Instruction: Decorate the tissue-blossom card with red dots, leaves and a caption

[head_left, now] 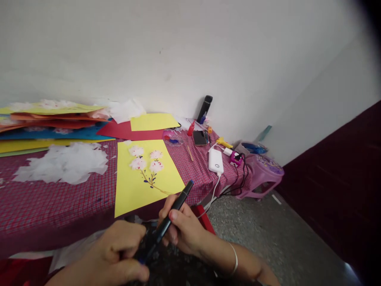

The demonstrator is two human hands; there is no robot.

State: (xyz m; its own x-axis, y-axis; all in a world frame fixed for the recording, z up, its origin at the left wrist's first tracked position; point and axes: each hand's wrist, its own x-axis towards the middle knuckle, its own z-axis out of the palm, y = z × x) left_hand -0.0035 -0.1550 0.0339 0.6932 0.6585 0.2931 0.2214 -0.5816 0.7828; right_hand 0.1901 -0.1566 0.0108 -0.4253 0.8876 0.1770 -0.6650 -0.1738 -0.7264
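Note:
A dark marker pen [185,193] slants across the lower middle of the view, its upper end showing a bit of blue. My right hand [181,224] is closed around its middle, thumb pressed along the barrel. Curled at the lower end of the pen, my left hand [119,252] has its thumb and fingers closed on that end, which is partly hidden and blurred. Just beyond the hands lies a yellow sheet [125,198] with pale fluffy flowers [137,163], a brown painted stem [159,190] and dark blue leaves.
White tissue pieces [65,163] are heaped on the checked tablecloth [89,202], before stacked coloured sheets [59,123]. Farther right are a phone [199,138], a white power bank [215,160] with cables, a yellow glue gun [224,142] and a pink stool [258,174].

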